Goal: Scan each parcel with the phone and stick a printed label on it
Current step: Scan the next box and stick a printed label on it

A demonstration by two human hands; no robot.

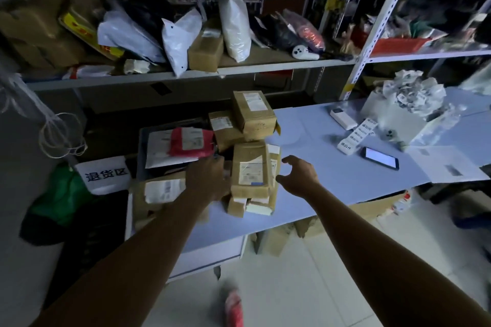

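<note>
We are taking a brown box [251, 170] from the pile of parcels [239, 125] at the left end of the blue table [332, 175]. Our left hand [210, 180] is against the left side of the box. Its fingers are hidden, so we cannot tell if it grips. Our right hand [297, 175] is open and holds nothing, with its fingers spread just beside the right side of the box.

We should squeeze the box from both sides and lift it straight up, because the small boxes under it could slide off. Then we should put it down with its white sticker facing up, near the phone [381, 158]. The phone lies lit on the table, well apart to the right, beside the strip of labels [356, 137].
</note>
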